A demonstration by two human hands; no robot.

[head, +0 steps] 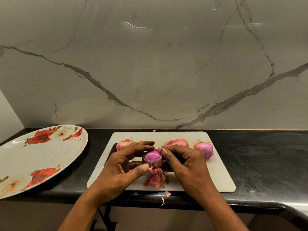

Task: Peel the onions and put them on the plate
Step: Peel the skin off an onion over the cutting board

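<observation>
Peeling in progress over the white cutting board [216, 172]. Left hand [120, 165] is clamped around the held onion [152, 158], thumb at its near end, fingers over the far side. Right hand [181, 161] pinches a strip of skin at the onion's upper right. The onion sits between both hands, long axis running roughly toward and away from the person. The floral plate [33, 164] lies well to the left, off the board; left hand is nearer it. Count: four onions, one held, three on the board behind (left [122, 145], middle [177, 142], right [205, 149]). One plate, holding no onions. Loose skins [155, 179] piled beneath the hands.
</observation>
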